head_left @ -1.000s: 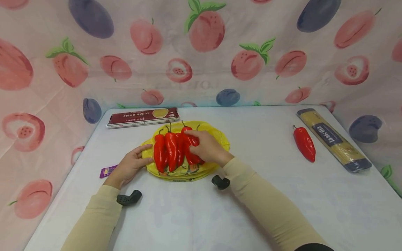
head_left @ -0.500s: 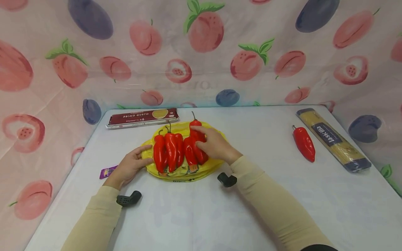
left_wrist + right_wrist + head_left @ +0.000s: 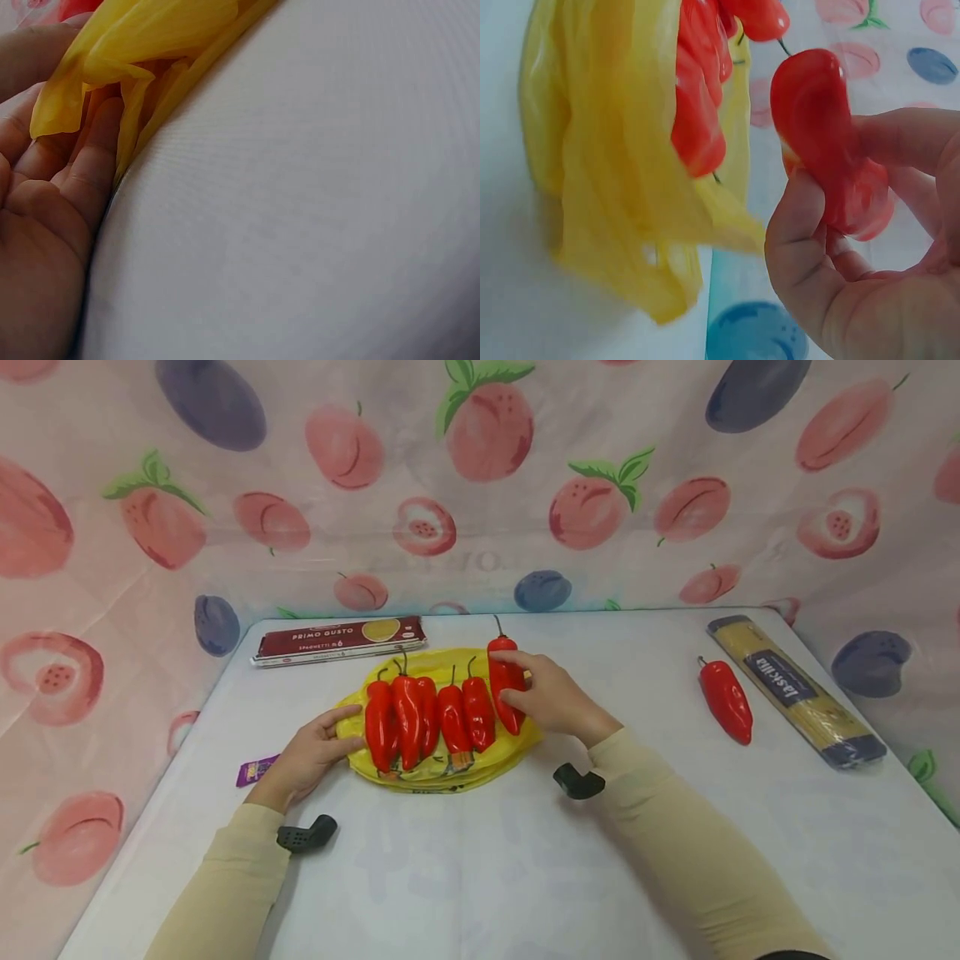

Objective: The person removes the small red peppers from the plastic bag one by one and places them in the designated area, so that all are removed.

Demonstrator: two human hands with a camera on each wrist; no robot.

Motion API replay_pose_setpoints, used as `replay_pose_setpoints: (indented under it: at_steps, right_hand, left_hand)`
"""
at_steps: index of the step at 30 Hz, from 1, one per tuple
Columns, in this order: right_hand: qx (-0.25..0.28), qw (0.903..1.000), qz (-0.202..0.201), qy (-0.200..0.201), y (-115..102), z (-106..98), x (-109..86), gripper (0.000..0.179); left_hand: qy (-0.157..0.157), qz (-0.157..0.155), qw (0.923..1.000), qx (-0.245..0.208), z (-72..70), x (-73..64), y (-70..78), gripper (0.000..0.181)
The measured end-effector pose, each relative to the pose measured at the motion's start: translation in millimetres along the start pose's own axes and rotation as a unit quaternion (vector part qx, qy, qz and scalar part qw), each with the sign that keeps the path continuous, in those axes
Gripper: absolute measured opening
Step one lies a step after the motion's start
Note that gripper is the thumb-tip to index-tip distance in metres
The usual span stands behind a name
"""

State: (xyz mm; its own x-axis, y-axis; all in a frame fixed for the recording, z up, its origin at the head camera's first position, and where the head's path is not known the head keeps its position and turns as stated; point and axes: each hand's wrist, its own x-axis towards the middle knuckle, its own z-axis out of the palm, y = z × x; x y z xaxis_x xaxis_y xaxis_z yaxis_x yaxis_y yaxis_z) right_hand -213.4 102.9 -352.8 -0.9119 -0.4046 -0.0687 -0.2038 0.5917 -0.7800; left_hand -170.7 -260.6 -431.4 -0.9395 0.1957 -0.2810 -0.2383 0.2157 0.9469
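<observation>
My right hand (image 3: pixel 551 693) pinches a red pepper (image 3: pixel 501 672) between thumb and fingers, over the right part of a yellow plastic bag (image 3: pixel 420 774). The right wrist view shows this pepper (image 3: pixel 814 97) raised apart from the bag. Several more long red peppers (image 3: pixel 410 718) with dark stems lie side by side on the bag. At the bag's left edge, my left hand (image 3: pixel 318 752) holds the plastic. The left wrist view has a fold of yellow plastic (image 3: pixel 64 97) between its fingers, some fingertips hidden beneath.
A dark red spaghetti pack (image 3: pixel 337 642) lies behind the bag at the left. To the right are another red pepper (image 3: pixel 726 700) and a clear spaghetti pack with blue ends (image 3: pixel 795 689). A small purple packet (image 3: pixel 255 771) is beside the left wrist. A fruit-print cloth (image 3: pixel 480 568) stands behind the table.
My right hand has moved rightward with a pepper, away from the others. Two peppers it partly covered now show fully on the bag. My left hand has stayed in place.
</observation>
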Motion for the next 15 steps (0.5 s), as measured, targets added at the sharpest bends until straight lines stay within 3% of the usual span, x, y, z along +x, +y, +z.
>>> replay_pose_setpoints:
  at_steps: [7,15]
  right_hand:
    - [-0.012,0.9997,0.018,0.009,11,-18,-8.2,0.059]
    - [-0.032,0.9984,0.044,0.018,31,-43,-20.0,0.059]
  left_hand:
    - [0.005,-0.009,0.9999,-0.005,-1.1,1.2,-1.6,0.075]
    - [-0.002,0.004,0.9999,-0.013,-0.2,0.6,-0.8,0.072]
